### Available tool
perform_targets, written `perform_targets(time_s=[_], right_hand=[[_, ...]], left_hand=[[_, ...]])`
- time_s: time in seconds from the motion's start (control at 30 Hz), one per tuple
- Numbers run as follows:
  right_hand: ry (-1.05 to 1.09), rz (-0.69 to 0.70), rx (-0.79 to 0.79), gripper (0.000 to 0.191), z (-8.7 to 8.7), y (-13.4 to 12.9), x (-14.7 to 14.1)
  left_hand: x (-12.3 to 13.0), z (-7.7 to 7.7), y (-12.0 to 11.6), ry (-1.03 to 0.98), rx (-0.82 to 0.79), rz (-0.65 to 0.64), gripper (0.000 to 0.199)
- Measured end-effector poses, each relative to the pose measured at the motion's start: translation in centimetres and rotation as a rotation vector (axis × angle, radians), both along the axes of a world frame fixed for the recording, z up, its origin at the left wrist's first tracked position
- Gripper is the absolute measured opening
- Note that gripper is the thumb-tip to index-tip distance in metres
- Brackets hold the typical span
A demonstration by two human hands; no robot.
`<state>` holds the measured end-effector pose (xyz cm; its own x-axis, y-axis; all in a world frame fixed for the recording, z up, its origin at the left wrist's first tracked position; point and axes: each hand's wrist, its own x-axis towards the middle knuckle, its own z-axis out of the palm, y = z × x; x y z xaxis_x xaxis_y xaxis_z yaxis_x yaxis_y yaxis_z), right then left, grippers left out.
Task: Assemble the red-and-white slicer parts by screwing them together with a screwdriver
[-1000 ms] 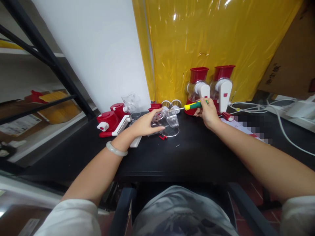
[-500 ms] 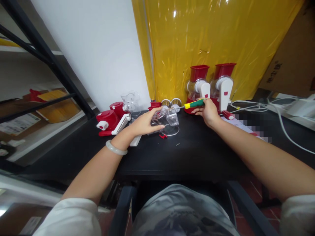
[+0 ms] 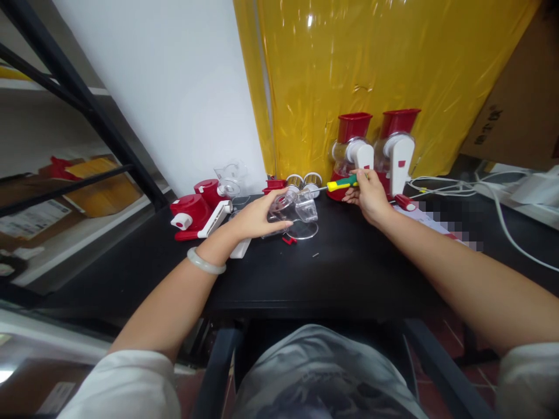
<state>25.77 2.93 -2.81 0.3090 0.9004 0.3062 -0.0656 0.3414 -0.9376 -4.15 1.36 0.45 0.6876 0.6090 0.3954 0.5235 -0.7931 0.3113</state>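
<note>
My left hand point(image 3: 262, 217) is closed around a clear plastic grater housing point(image 3: 307, 208), holding it on its side above the black table point(image 3: 340, 279). My right hand point(image 3: 369, 195) grips the green and yellow handle of a screwdriver point(image 3: 342, 184). The screwdriver's shaft points left and reaches the housing; its exact tip is hard to make out. Below the housing are a clear round rim point(image 3: 304, 231), a small red plastic piece point(image 3: 289, 240) and a small metal pin point(image 3: 315, 255).
Two red and white rotary graters point(image 3: 399, 151) stand at the back right. Metal grater drums point(image 3: 311, 181) lie behind the housing. Red grater bases point(image 3: 191, 214) with a white crank are on the left. White cables point(image 3: 454, 185) and a printed sheet point(image 3: 430, 224) are at the right.
The screwdriver and my right hand have shifted very slightly, and the handle's angle is a little different. My left hand holds the clear housing almost unmoved.
</note>
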Motion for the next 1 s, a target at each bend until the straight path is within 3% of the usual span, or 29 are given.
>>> perform_targets(time_s=[0.63, 1.0], right_hand=[[0.01, 0.003, -0.091, 0.014, 0.68, -0.35, -0.31], [-0.064, -0.022, -0.083, 0.044, 0.33, -0.18, 0.06]], left_hand=[[0.14, 0.17, -0.18, 0.007, 0.01, -0.004, 0.078], [0.25, 0.34, -0.39, 0.009, 0.003, 0.005, 0.079]])
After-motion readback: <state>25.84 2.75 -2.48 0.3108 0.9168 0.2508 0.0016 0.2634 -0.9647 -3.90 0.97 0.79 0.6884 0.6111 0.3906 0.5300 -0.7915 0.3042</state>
